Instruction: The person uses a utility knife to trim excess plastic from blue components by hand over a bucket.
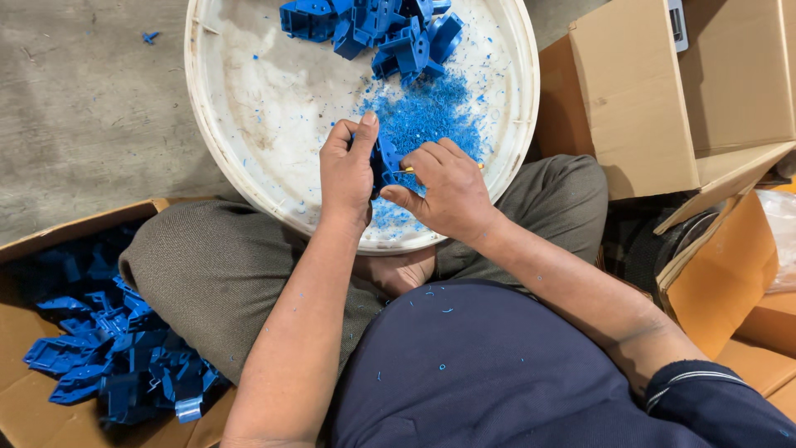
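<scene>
My left hand (348, 170) grips a blue plastic part (386, 162) over the near edge of a round white basin (249, 166). My right hand (444, 191) holds a thin yellow-handled tool (481, 167) against that part. Blue shavings (427, 116) lie heaped in the basin just beyond my hands. A pile of similar blue parts (373, 29) sits at the basin's far side.
A cardboard box (33, 406) at my left knee holds several more blue plastic parts (124, 357). Open cardboard boxes (663, 99) stand to the right. The basin rests on my crossed legs above a grey concrete floor (83, 108).
</scene>
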